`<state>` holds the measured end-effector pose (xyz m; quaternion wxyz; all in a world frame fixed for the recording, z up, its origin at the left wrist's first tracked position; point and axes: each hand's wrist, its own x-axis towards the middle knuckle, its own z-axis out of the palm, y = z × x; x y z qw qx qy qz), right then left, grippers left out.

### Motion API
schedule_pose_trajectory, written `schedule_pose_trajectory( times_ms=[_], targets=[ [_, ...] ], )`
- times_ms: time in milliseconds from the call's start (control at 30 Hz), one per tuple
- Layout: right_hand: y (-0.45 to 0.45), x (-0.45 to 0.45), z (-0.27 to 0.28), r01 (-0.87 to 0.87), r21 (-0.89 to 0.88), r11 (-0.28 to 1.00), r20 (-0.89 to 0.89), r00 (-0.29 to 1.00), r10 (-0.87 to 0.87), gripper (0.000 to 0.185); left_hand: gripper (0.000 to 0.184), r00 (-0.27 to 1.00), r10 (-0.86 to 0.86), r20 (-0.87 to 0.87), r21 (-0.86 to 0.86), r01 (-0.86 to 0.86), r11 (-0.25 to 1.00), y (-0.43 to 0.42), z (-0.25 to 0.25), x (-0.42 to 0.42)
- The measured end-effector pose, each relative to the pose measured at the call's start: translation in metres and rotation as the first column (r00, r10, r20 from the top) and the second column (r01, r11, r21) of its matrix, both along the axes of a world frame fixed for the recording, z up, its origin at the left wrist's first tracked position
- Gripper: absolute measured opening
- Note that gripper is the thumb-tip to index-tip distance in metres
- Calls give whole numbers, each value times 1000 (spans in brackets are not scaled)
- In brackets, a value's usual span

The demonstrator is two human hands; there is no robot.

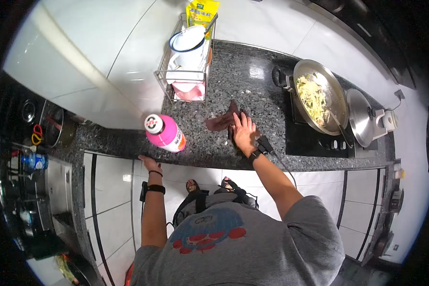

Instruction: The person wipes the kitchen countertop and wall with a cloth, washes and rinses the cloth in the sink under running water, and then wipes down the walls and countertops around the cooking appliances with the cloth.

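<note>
On the speckled dark countertop (267, 90), a dark brownish-red cloth (219, 123) lies crumpled. My right hand (244, 133) rests on its right part, palm down with the fingers extended, covering some of it. Down at the counter's front edge is my left hand (150, 163), its fingers apart and nothing visible in it. Just above that hand, a pink bottle (168, 138) with a white cap stands near the front edge, left of the cloth.
A wire rack (181, 76) holds a white mug (188, 55), pink items and a yellow packet (202, 12). At right, a pan (336, 90) of shredded food sits on the black cooktop (314, 143), beside a metal lid (360, 119). A sink area (59, 190) is at left.
</note>
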<state>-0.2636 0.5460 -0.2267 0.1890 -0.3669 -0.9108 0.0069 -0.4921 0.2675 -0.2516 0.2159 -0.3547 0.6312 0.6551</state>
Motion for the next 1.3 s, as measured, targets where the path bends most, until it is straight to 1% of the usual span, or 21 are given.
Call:
schedule_pose_trajectory(
  times_ms=[33, 67, 100, 167, 233, 267, 367, 433, 467, 500, 567, 700, 767, 800, 900, 967, 1000, 1067, 1100, 1167, 1300],
  targets=[
    [11, -7, 0, 44, 40, 998, 10, 999, -45, 52, 69, 998, 60, -33, -5, -60, 998, 12, 3, -3],
    [27, -18, -12, 111, 60, 992, 10, 994, -112, 53, 76, 987, 93, -127, -22, -97, 995, 22, 2, -3],
    [41, -30, -10, 186, -27, 982, 12, 983, -185, 53, 76, 988, 82, -129, -25, -86, 996, 29, 1, -2],
    [73, -51, -18, 262, -45, 964, -55, 963, -264, 54, 64, 965, 75, -253, -155, -116, 981, 40, -1, 2],
    [111, -71, -32, 297, -57, 953, -110, 947, -302, 55, 54, 926, 52, -373, -274, -164, 948, 41, -7, 7],
    [130, -79, -39, 312, -46, 949, -138, 939, -315, 55, 54, 919, 31, -394, -329, -173, 928, 42, -13, 9],
    [181, -103, -51, 327, 18, 945, -192, 929, -317, 53, 53, 933, -52, -357, -452, -123, 884, 40, -11, 11],
    [209, -117, -50, 344, 16, 939, -180, 925, -336, 53, 53, 937, -93, -338, -506, -98, 857, 39, -9, 12],
    [220, -123, -48, 362, 25, 932, -140, 924, -355, 54, 52, 938, -111, -328, -532, -87, 842, 38, -9, 12],
    [232, -130, -49, 361, 57, 931, -189, 919, -345, 53, 52, 941, -112, -319, -551, -88, 830, 36, -8, 12],
    [259, -144, -62, 434, 152, 888, -175, 896, -408, 54, 52, 944, -141, -299, -599, -71, 798, 33, -5, 15],
    [298, -158, -58, 435, 82, 897, -133, 897, -422, 56, 51, 945, -157, -288, -653, -74, 753, 30, -3, 16],
    [311, -163, -64, 421, 41, 906, -206, 891, -405, 54, 51, 946, -161, -280, -674, -75, 735, 28, -2, 17],
    [315, -160, -67, 409, 44, 912, -189, 899, -394, 54, 50, 949, -156, -273, -680, -76, 729, 28, -2, 19],
    [316, -159, -55, 404, -52, 913, -27, 914, -405, 51, 50, 954, -141, -265, -692, -87, 717, 25, -6, 19],
    [316, -148, -61, 305, -64, 950, 1, 952, -305, 49, 50, 954, -126, -271, -692, -103, 714, 26, -9, 16],
    [308, -144, -56, 303, -55, 952, 6, 953, -303, 49, 49, 955, -117, -273, -695, -112, 710, 28, -10, 15],
    [282, -120, -46, 160, -91, 983, 43, 987, -157, 46, 49, 959, -103, -266, -700, -118, 704, 30, -13, 15],
    [269, -108, -50, 137, -35, 990, 52, 989, -135, 44, 49, 958, -89, -272, -699, -134, 702, 33, -14, 14],
    [238, -85, -46, 92, -41, 995, 67, 994, -89, 44, 48, 961, -70, -269, -696, -144, 703, 36, -15, 13],
    [155, -41, -31, 75, -51, 996, 21, 997, -74, 43, 48, 964, -37, -262, -681, -158, 715, 40, -12, 10]
  ],
)
